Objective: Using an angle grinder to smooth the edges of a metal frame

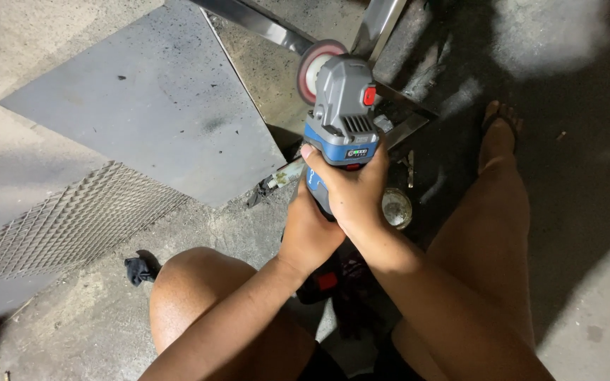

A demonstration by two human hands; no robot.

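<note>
Under me lies a rough concrete floor [93,331], pale grey where light falls on the left and sunk in deep shadow on the right; I can see no walls, only the ground and my own bare legs, knees bent, one foot in a sandal [499,123] stretched out into the dark side.

Largest on the floor is one flat grey metal sheet [150,106], scuffed with dark specks, lying up and left of my hands; just beside its lower edge sits one panel of expanded metal mesh [65,222], reaching off the left edge of view; beyond the sheet, at the top, two shiny steel bars [262,25] meet at an angle, and a third angled piece [404,116] runs off to the right beneath the tool.

One grey and blue angle grinder [340,113] is in my grip, its single reddish disc [313,65] pointing up and left toward the steel bars, with a red button on its head; my right hand [351,190] is wrapped tightly round the blue body, fingers closed over it; my left hand [308,236] is clamped on the handle just below, touching the right.

Smaller things: one round metal lid or cup [397,208] just right of my hands; one dark crumpled rag [138,269] beside my left knee.
</note>
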